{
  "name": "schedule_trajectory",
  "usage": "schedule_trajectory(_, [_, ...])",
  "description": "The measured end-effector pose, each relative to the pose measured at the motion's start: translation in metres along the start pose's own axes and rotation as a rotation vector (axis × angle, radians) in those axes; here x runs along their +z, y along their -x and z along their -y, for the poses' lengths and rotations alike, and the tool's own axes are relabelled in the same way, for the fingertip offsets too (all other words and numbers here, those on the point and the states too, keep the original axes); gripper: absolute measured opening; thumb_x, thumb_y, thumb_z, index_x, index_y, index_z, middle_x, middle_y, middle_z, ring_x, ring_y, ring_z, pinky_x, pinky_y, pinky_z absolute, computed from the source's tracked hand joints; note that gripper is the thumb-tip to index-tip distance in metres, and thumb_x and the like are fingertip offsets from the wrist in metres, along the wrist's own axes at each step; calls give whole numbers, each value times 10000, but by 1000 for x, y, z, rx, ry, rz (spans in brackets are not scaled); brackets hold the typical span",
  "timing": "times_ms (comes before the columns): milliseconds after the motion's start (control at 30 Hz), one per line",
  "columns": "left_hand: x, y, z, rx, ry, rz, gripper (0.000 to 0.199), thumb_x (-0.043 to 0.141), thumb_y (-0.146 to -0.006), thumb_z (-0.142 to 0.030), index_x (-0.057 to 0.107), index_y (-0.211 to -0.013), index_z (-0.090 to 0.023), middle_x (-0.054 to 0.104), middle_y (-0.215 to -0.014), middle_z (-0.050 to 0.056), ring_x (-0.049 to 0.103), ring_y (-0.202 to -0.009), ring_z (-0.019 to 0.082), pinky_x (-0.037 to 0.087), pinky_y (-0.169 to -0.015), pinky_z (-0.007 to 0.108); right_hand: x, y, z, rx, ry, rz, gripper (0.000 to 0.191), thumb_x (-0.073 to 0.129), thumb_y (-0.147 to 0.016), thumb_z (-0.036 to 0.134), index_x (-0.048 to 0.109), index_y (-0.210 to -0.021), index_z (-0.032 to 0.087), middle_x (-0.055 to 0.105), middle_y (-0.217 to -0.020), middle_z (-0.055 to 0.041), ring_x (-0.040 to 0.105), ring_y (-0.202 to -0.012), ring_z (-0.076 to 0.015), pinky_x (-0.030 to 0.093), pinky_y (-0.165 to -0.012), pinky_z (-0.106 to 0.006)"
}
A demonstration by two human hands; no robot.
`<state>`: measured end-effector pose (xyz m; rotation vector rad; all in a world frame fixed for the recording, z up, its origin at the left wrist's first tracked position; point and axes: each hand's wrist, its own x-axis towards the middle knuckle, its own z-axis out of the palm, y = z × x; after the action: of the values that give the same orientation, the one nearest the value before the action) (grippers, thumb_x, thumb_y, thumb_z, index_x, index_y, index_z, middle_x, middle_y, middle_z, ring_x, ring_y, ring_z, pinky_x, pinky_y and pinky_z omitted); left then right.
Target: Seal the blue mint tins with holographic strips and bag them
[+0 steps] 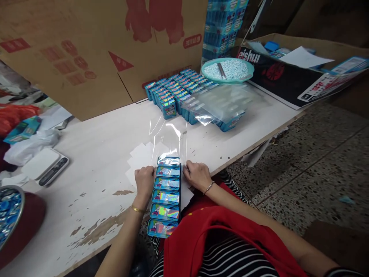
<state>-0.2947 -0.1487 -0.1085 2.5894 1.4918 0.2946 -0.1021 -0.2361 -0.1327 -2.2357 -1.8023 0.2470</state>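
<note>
A row of several small blue boxes (165,197) with shiny labels runs from the table edge toward my body. Over the far end of this row lies a clear plastic bag (170,142), its empty part stretching away across the table. My left hand (144,181) is closed at the left side of the bag, beside the row. On the other side my right hand (198,176) pinches the bag's right edge, a little apart from the boxes. White paper sheets (138,157) lie under the bag. The lower end of the row meets my red apron (190,234).
Blue boxes (168,107) stand in rows at the back, partly under a stack of clear bags (221,102). Behind are a big carton (95,57), a turquoise tray (250,73) of small pellets and a black box (271,73). At left are a scale (43,165) and a red bowl (31,219).
</note>
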Motion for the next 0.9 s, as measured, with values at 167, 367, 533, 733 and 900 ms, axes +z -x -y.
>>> schedule_trajectory(167, [-8,13,3,94,0,47,273,418,-872,-208,484,-608,-200,604,-648,58,509,-678,209,269,-704,345,-1,9,9,-106,22,83,278,387,-951,223,647,-900,137,730,-785,-116,662,-697,-212,272,-606,-316])
schedule_trajectory(367, [-19,50,15,178,47,101,246,443,-863,-233,506,-627,-199,608,-654,43,500,-671,194,286,-743,347,-6,36,14,-258,-31,97,285,418,-928,249,654,-800,154,714,-710,-108,639,-615,-193,306,-575,-303])
schedule_trajectory(533, [-11,70,6,-26,88,24,300,399,-890,-260,479,-607,-202,594,-631,31,514,-678,193,292,-730,336,-9,41,19,-254,-65,126,263,448,-906,236,665,-784,154,716,-716,-118,639,-607,-194,324,-574,-292])
schedule_trajectory(733, [1,53,-20,-288,96,-142,352,388,-882,-263,421,-537,-199,553,-568,24,475,-607,178,268,-699,327,-16,5,12,-197,-33,102,314,409,-944,267,688,-861,148,737,-824,-135,667,-704,-213,303,-578,-291])
schedule_trajectory(900, [-4,66,-19,-193,66,-48,289,429,-861,-251,485,-584,-196,600,-617,50,508,-649,197,273,-717,341,-16,1,9,-264,-42,128,282,435,-939,251,686,-850,157,740,-818,-115,661,-693,-192,282,-572,-284])
